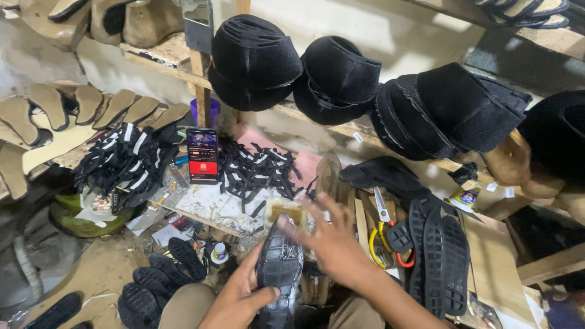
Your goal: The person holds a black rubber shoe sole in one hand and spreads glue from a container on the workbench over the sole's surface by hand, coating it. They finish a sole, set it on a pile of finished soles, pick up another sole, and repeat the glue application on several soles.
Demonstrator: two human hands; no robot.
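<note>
My left hand (pixel 234 300) grips the near end of a black rubber shoe sole (pixel 279 268), tread side up, held over my lap. My right hand (pixel 332 240) rests on the sole's far end with fingers spread, reaching toward an open tub of amber glue (pixel 284 211) just beyond it. A pile of black straps (pixel 256 170) lies on the low workbench behind the glue.
A phone (pixel 202 155) with a lit screen stands propped on the bench. Yellow-handled scissors (pixel 382 226) and stacked black soles (pixel 436 256) lie to the right. More soles (pixel 161 274) lie on the floor at left. Black folded uppers (pixel 341 73) fill the shelf above; tan insoles (pixel 91 103) lie left.
</note>
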